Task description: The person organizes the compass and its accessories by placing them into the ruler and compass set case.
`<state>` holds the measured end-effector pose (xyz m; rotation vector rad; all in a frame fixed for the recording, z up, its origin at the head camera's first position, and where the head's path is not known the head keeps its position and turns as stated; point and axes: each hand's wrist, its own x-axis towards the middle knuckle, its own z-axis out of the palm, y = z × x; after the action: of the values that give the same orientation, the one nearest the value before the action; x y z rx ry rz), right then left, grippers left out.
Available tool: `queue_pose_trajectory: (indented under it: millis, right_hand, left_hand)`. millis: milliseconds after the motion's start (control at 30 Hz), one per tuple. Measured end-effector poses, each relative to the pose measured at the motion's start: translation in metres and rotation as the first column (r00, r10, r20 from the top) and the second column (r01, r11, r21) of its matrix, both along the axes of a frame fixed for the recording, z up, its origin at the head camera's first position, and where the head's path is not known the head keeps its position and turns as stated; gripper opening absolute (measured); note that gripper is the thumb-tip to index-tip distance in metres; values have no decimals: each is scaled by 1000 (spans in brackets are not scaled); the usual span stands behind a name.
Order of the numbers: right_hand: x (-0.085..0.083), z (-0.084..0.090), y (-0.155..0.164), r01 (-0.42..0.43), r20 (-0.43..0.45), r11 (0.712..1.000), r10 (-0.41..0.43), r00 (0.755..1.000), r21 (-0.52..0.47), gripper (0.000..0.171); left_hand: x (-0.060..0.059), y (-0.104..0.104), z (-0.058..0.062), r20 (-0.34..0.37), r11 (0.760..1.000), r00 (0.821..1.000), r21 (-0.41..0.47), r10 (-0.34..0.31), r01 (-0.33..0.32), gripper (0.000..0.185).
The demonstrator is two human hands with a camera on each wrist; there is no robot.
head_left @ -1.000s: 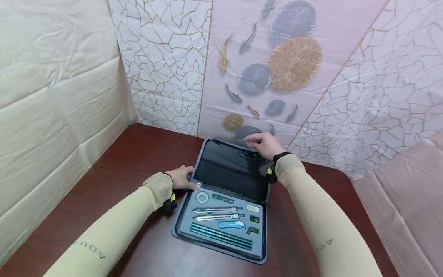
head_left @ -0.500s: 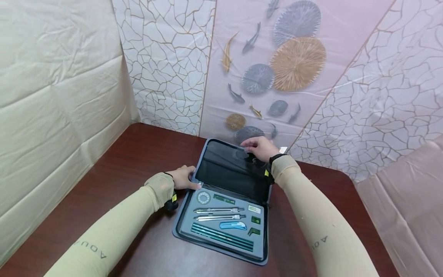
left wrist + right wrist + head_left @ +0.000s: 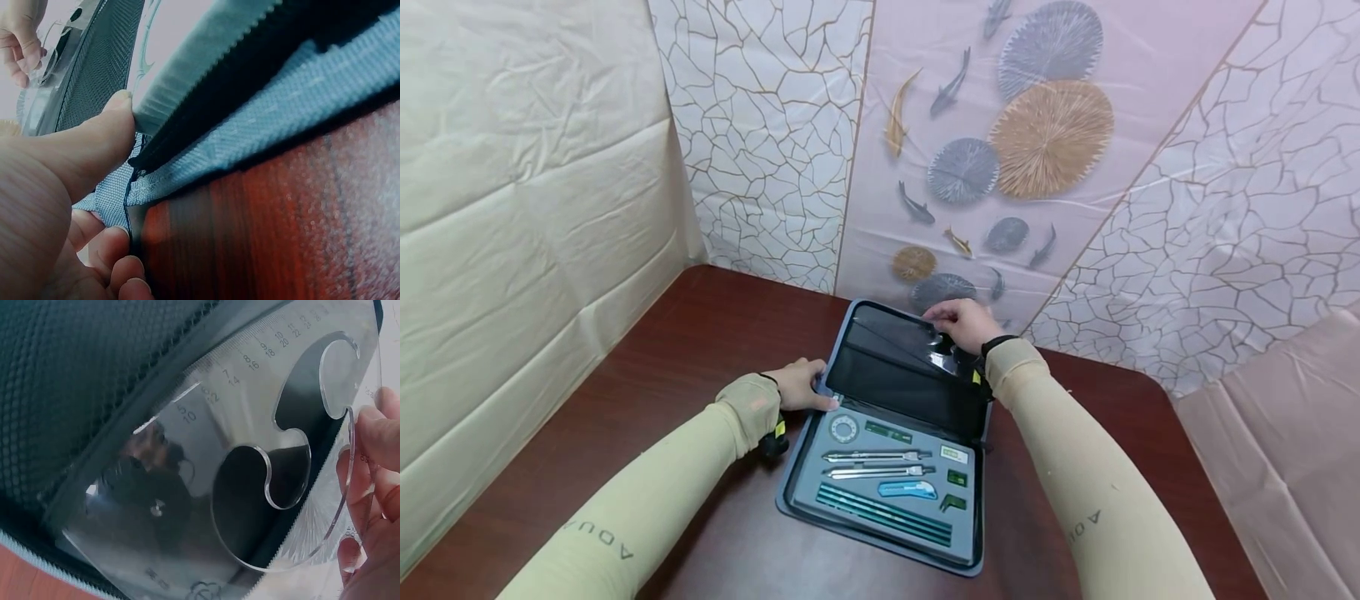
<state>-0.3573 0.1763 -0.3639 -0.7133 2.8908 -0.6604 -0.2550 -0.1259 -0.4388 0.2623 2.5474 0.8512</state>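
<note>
A blue-grey zip case [image 3: 790,500] lies open on the dark red table, its lid leaning up against the wall. My left hand [image 3: 801,385] pinches the case's left edge [image 3: 250,144] near the hinge, thumb [image 3: 81,150] on top and fingers underneath. My right hand [image 3: 958,323] is at the lid's top edge and holds a clear plastic drawing template [image 3: 237,425] with printed scales and curved cut-outs. The template lies against the lid's black mesh pocket [image 3: 75,375]. Its right edge is gripped by the fingers [image 3: 375,462].
The case's grey tray holds two metal compasses [image 3: 872,457], a blue knife [image 3: 906,489], green pencils [image 3: 880,512] and a round part [image 3: 843,430]. Sheet-covered walls stand close behind and to the left. Bare table [image 3: 685,333] lies left of the case.
My right hand has shifted slightly left along the lid's top with the clear template. My left hand has stayed on the case's edge.
</note>
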Motion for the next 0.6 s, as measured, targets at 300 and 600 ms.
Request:
queue_pose_trajectory:
  millis: [300, 600]
  right_hand:
    - [2, -1, -1, -2, 11, 999, 1, 1000, 43, 21]
    - [10, -12, -8, -29, -12, 997, 30, 999, 77, 21]
  left_hand:
    - [0, 1, -2, -1, 1000, 1000, 0, -6, 6, 45]
    - [1, 0, 0, 9, 1000, 1000, -11, -9, 9, 48]
